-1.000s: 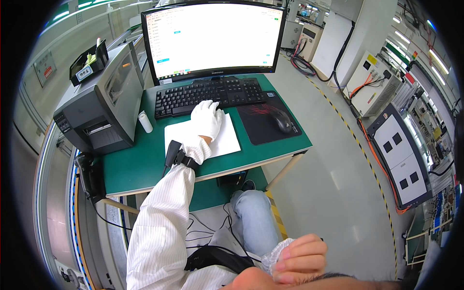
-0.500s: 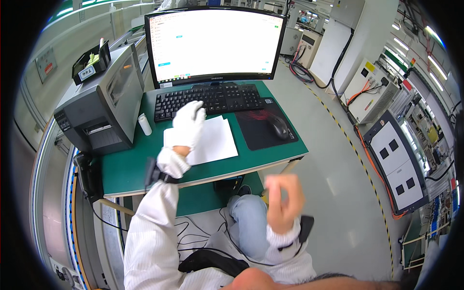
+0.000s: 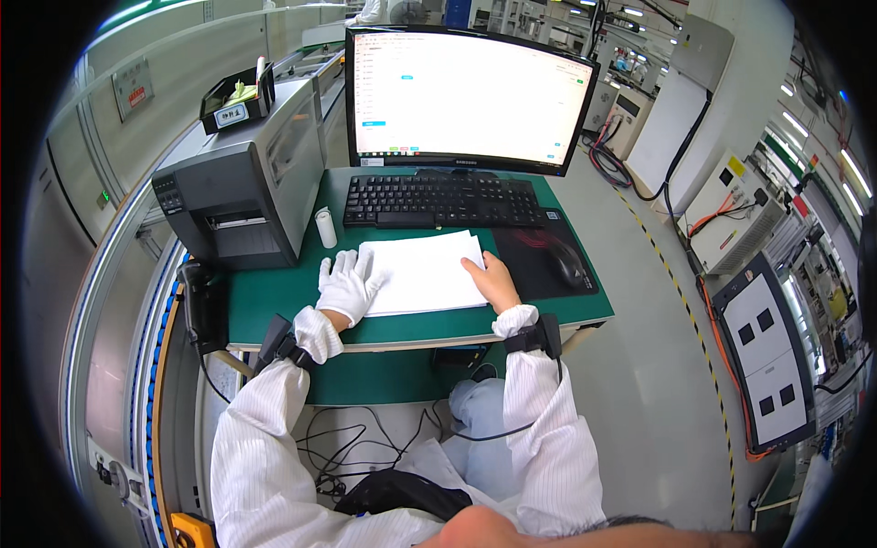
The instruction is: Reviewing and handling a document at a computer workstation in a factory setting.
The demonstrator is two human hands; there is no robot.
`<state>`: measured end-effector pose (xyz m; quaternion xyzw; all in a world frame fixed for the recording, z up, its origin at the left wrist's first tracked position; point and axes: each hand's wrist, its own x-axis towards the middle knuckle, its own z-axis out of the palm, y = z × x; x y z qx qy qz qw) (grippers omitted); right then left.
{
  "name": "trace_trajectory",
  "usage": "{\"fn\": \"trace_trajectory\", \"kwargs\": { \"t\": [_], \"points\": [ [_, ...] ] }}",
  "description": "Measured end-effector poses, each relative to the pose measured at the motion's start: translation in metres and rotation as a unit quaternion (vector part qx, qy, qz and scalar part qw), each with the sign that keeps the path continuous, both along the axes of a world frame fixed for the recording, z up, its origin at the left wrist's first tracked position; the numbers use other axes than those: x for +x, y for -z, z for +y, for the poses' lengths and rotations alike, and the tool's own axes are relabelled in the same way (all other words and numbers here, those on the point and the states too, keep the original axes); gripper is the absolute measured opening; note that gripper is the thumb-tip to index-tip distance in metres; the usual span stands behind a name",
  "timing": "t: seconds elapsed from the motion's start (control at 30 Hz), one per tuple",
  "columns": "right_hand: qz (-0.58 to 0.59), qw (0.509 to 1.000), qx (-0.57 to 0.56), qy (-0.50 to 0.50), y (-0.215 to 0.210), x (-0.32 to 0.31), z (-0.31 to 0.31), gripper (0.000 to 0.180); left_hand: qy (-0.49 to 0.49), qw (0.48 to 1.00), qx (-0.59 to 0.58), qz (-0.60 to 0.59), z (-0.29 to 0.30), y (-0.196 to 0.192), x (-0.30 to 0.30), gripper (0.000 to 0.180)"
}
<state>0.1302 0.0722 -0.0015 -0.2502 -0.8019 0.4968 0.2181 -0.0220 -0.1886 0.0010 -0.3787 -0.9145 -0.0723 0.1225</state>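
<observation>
A stack of white paper sheets [image 3: 422,274] lies on the green tabletop between my two hands, its sheets slightly fanned at the upper right. My left hand [image 3: 347,285], in a white glove, rests at the stack's left edge with its fingers spread. At the right edge my bare right hand [image 3: 494,282] grips the sheets, thumb on top and the other fingers mostly hidden. Just beyond the stack is a black keyboard [image 3: 442,200]. A small white bottle-like cylinder [image 3: 326,227] stands above my left hand.
A grey label printer [image 3: 239,196] with a black bin [image 3: 237,100] on top stands at the left. Behind the keyboard is a lit monitor [image 3: 470,100]. A black mouse [image 3: 568,265] sits on its pad at the right. A handheld scanner [image 3: 203,306] hangs at the table's left edge.
My right hand has come up from above my lap to the paper's right edge and taken hold. My left hand has lowered to the left edge, fingers spread. The view has shifted.
</observation>
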Motion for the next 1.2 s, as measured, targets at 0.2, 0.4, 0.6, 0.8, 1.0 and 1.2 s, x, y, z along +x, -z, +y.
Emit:
{"fn": "trace_trajectory", "kwargs": {
  "t": [0.2,0.4,0.6,0.8,1.0,1.2],
  "points": [
    [-0.051,0.995,-0.078,-0.036,-0.019,-0.004,-0.003,0.056,0.009,1.000,0.003,-0.007,-0.002,0.008,-0.006,0.065],
    [-0.013,0.990,-0.121,-0.076,-0.019,-0.009,-0.005,0.047,0.007,1.000,0.007,-0.020,0.001,0.008,-0.005,0.061],
    [0.145,0.971,-0.157,-0.109,-0.014,-0.003,-0.010,0.046,-0.004,0.967,0.144,-0.209,0.002,0.002,-0.031,0.074],
    [0.284,0.945,-0.147,-0.065,-0.011,-0.006,-0.003,0.048,0.089,0.736,0.439,-0.507,0.040,-0.002,-0.060,0.069],
    [0.317,0.948,-0.007,0.017,0.002,-0.020,0.003,0.049,0.161,0.739,0.543,-0.364,0.075,0.015,-0.066,0.030],
    [0.384,0.921,-0.068,0.005,0.004,-0.019,0.007,0.047,0.135,0.726,0.572,-0.357,0.081,0.013,-0.062,0.035]
  ]
}}
